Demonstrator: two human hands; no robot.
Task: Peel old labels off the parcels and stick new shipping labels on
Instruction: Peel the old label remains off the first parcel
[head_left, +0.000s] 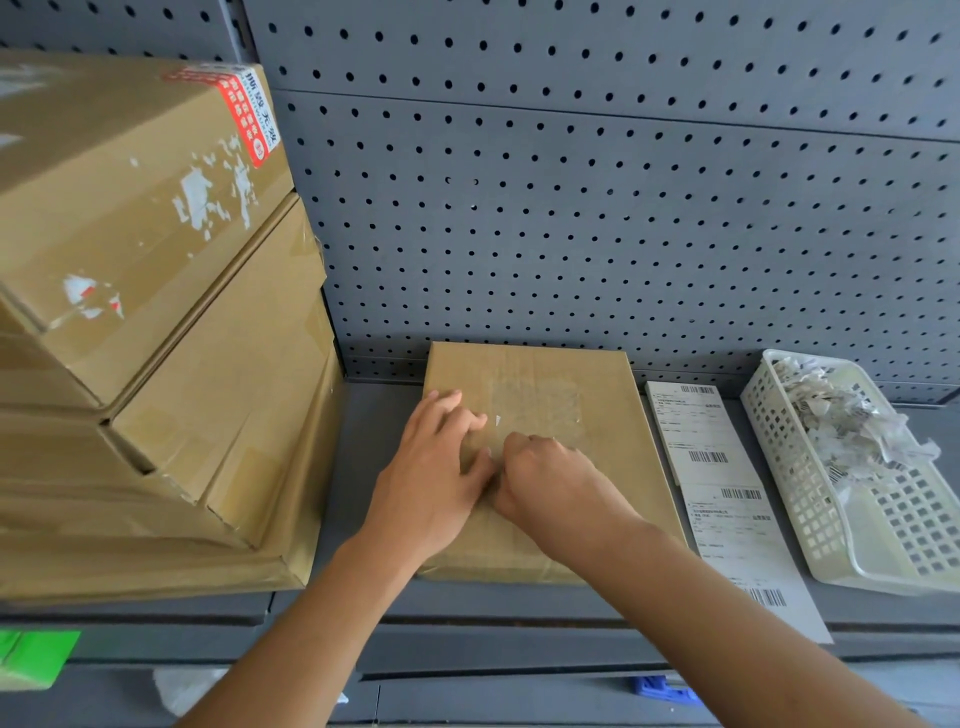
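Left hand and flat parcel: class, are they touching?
Touching. The head view shows the left hand lying on the flat parcel, fingers on its top.

The right hand (545, 480) curls on the parcel (566, 379) with its fingertips tucked under — whether they pinch anything cannot be told. It and the left hand (436, 467) cover the parcel's middle. Print on the labels (722, 519) is too small to read. The box stack (156, 312) runs off the left edge, the basket (800, 488) off the right. At lower left a green thing (31, 657) is cropped; a blue thing (660, 688) at the bottom — half behind the forearm (737, 603) — is unclear.
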